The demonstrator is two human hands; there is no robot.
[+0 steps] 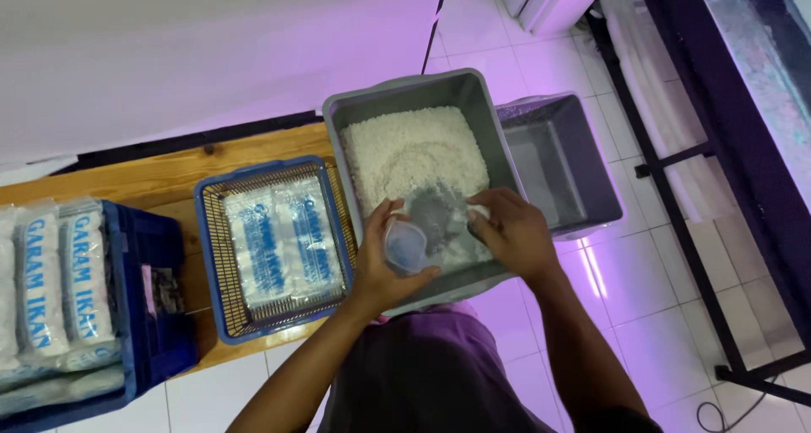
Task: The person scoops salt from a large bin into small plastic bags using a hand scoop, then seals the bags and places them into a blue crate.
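Observation:
A grey tub (405, 92) holds a bed of coarse white grains (412, 152), scraped bare near its front. My left hand (384, 260) grips a small clear plastic cup (407, 245) low inside the tub's near end. My right hand (512, 230) reaches in beside it, fingers curled on a thin clear plastic bag (467, 217) at the edge of the grains. The two hands are close together, almost touching.
A second, empty grey tub (562, 167) stands to the right. To the left on a wooden bench (160, 175), a blue mesh basket (213, 255) holds flat filled bags with blue print. A dark blue crate (148, 315) with more such bags is at far left. A black metal frame (676, 196) stands at right.

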